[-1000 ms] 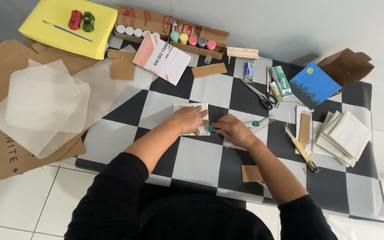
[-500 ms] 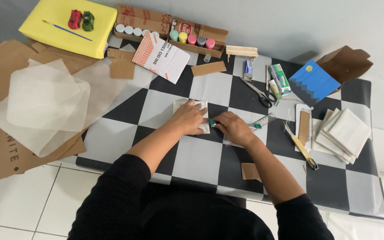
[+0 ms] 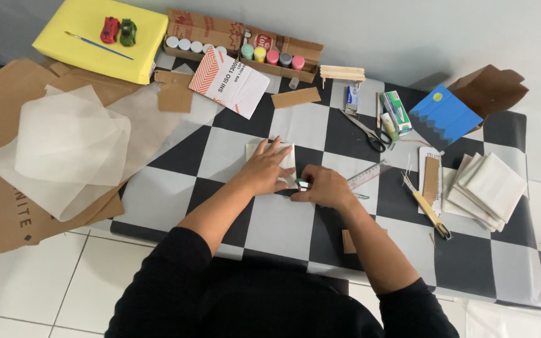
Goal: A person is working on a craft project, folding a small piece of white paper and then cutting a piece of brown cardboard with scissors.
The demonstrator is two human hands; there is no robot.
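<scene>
I am pressing my left hand (image 3: 269, 168) flat, fingers spread, on a small white paper piece (image 3: 269, 152) lying on the checkered tablecloth (image 3: 283, 222) near the table's middle. My forearm is reaching in from the lower left. My right hand (image 3: 324, 186) is curling just beside it, fingers closing on a small tool with a green tip (image 3: 302, 184) at the paper's right edge; I cannot tell exactly what the tool is. A clear ruler (image 3: 369, 176) is lying just right of that hand. Farther right are a craft knife (image 3: 427, 211), a stack of white squares (image 3: 489, 189) and a blue card (image 3: 443, 117). Scissors (image 3: 365, 130) are lying behind. A box of paint pots (image 3: 245, 50) is sitting along the far edge, and translucent paper sheets (image 3: 64, 150) are lying well apart on the left.
</scene>
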